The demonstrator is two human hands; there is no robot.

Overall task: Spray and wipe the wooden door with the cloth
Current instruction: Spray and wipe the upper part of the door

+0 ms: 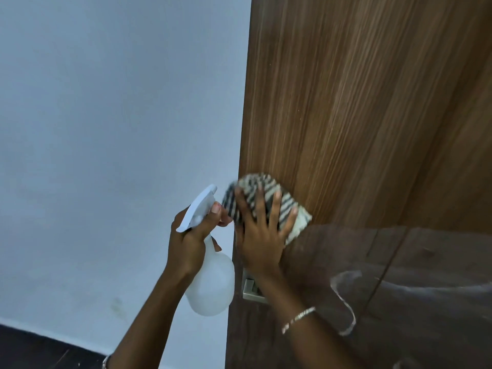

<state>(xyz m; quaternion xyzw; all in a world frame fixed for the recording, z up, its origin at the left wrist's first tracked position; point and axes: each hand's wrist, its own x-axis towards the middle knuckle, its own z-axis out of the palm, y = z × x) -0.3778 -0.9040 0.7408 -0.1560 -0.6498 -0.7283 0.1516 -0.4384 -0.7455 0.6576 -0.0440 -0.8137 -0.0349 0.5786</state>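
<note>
The wooden door (pixel 359 102) fills the right half of the view, its left edge running down the middle. My right hand (pixel 262 233) presses a striped black-and-cream cloth (pixel 269 194) flat against the door near that edge, fingers spread straight over it. My left hand (pixel 191 235) grips the neck of a white spray bottle (pixel 211 283), held just left of the door edge with its nozzle pointing up and right. The bottle's round body hangs below my fist.
A plain pale wall (pixel 106 129) lies left of the door. A metal lock plate (pixel 251 287) sits on the door edge just below my right wrist. Dark floor (pixel 32 350) shows at the bottom left. A sheer fabric (pixel 412 288) overlaps the lower right.
</note>
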